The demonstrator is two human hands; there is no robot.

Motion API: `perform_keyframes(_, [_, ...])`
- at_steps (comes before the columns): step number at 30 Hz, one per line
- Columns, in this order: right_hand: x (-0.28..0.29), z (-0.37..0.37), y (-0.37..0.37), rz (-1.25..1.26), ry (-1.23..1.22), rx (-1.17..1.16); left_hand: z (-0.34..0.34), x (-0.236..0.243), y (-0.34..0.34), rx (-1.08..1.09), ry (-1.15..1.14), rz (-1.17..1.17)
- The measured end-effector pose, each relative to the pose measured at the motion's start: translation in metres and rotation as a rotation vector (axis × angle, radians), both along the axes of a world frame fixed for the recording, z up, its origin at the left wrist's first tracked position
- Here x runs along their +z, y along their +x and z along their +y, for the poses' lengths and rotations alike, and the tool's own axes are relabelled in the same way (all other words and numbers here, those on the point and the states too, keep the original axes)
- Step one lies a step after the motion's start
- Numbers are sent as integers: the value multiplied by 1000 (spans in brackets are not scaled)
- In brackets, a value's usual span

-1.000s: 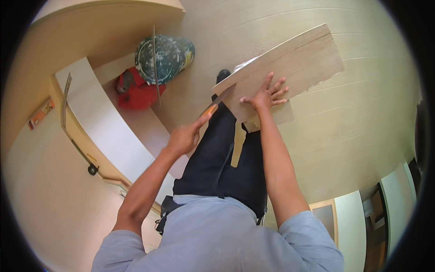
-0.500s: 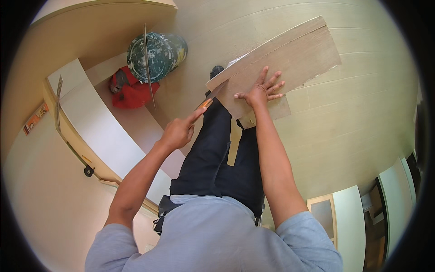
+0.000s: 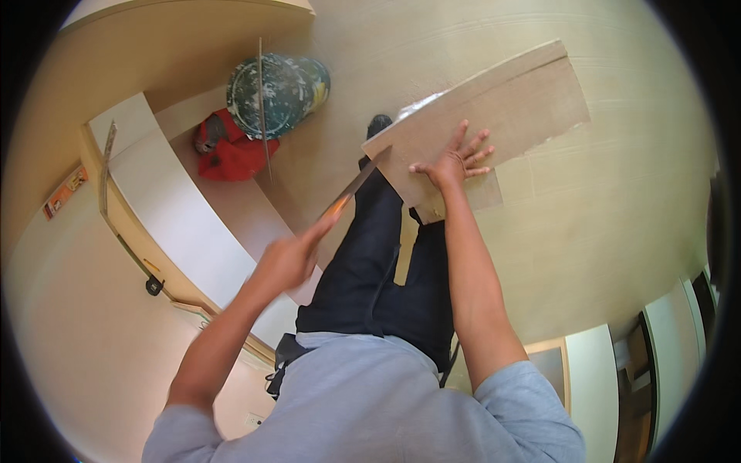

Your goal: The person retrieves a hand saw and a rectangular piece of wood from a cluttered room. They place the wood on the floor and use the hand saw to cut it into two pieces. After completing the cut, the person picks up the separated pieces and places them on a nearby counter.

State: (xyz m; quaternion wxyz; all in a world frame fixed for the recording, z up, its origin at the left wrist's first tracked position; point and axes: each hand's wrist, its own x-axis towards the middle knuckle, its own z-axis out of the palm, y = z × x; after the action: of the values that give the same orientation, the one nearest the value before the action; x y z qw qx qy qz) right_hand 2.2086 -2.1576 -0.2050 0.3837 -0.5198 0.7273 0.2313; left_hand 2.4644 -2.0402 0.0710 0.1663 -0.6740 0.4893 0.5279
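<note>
Floor (image 3: 587, 247) past our right hand (image 3: 451, 168) is pale, with faint plank-like seams. Our left hand (image 3: 287, 258) is motion-blurred, palm hidden, fingers wrapped around the orange handle of a handsaw (image 3: 363, 177). Can't make out teeth, or whether the blade tip sits on or in the board (image 3: 517, 104). Board lies under our right hand, which is unclenched: palm down, fingers spread, pressing flat, grasping nothing. What props the board up is hidden. Smaller flat piece (image 3: 485, 194) pokes out from under it, on our side of the right hand; shiny white item (image 3: 421, 106) beyond that hand is mostly covered.

Vs half a second ago: left hand has pulled back toward us, so more blade shows between handle and board. Right hand holds the same spot.

Materials: board is brownish, wood-like, long and flat, with a line along its far side and a ragged near edge. Ahead of our left hand: green bucket (image 3: 297, 89), paint-splattered, next to crumpled red fabric (image 3: 239, 162). Left of that hand: black tape measure (image 3: 154, 286).
</note>
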Motion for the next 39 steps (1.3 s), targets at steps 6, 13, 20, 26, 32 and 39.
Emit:
perform_keyframes(6, [3, -2, 3, 0, 40, -21, -6, -104, -9, -8, -183, 129])
perform_keyframes(13, [-6, -2, -3, -29, -30, -18, -20, 1, -16, -20, -19, 125])
perform_keyframes(20, [-6, 7, -4, -40, -56, 3, -4, 67, 4, 49, 106, 62])
perform_keyframes(26, [-7, 4, -4, -1, 16, 7, 1, -80, 4, 29, -147, 136])
perform_keyframes(32, [-2, 3, -1, 2, 11, 0, -1, -70, -4, 60, -224, 157])
perform_keyframes(39, [7, -5, 2, 16, -7, 19, -2, 21, 2, 94, -44, 104])
